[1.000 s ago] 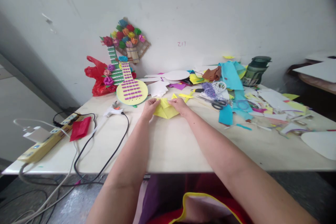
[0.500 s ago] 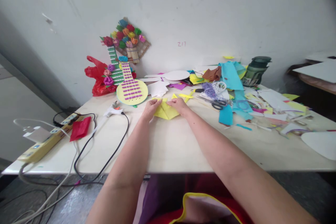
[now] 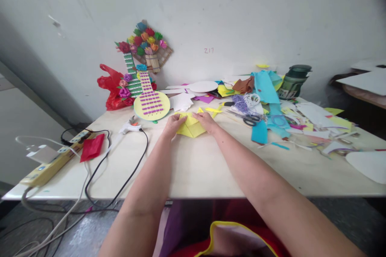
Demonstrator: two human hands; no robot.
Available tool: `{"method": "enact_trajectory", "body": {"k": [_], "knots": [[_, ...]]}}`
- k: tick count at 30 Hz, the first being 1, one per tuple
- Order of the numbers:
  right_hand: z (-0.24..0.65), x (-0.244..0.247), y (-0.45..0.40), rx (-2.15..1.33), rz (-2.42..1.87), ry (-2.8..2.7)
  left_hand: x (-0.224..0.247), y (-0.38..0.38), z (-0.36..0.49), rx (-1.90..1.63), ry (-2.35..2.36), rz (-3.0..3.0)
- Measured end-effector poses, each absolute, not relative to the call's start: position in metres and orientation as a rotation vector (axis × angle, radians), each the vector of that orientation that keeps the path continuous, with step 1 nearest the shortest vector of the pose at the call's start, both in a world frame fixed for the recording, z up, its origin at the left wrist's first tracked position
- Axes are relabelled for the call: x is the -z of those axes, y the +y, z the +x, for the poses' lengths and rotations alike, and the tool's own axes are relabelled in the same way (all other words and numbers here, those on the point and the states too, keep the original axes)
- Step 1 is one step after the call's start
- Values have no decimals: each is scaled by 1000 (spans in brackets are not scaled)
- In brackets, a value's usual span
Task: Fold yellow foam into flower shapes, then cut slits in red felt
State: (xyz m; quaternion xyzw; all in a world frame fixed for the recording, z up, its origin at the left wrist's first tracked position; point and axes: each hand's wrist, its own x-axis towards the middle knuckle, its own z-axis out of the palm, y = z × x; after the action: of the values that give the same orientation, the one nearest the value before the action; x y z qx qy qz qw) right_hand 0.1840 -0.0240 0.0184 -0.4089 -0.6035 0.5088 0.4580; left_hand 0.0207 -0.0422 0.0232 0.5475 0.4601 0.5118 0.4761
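A piece of yellow paper (image 3: 192, 127) with creases is stretched between my two hands, low over the white table. My left hand (image 3: 175, 124) pinches its left side, fingers closed on it. On the right side, my right hand (image 3: 206, 121) grips the same sheet between thumb and fingers. A strip of yellow paper (image 3: 214, 110) lies just behind my right hand. Left of my hands rests a round yellow guitar shape (image 3: 152, 105) with purple strips.
A glue gun (image 3: 130, 127) with a black cable and a power strip (image 3: 51, 166) are on the left. Scissors (image 3: 251, 119), purple yarn (image 3: 239, 103), paper scraps and a green bottle (image 3: 292, 82) stand or lie right. Paper flowers (image 3: 147, 40) are behind.
The yellow paper's creases and upper edge have shifted slightly between my fingers. Both hands keep almost the same place.
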Motion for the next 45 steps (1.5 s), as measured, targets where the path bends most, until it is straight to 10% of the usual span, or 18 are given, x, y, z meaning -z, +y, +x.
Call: {"method": "enact_trajectory", "body": {"k": [45], "knots": [[181, -19, -27, -1175, -969, -1623, -21, -40, 20, -1228, 1120, 1382]]}}
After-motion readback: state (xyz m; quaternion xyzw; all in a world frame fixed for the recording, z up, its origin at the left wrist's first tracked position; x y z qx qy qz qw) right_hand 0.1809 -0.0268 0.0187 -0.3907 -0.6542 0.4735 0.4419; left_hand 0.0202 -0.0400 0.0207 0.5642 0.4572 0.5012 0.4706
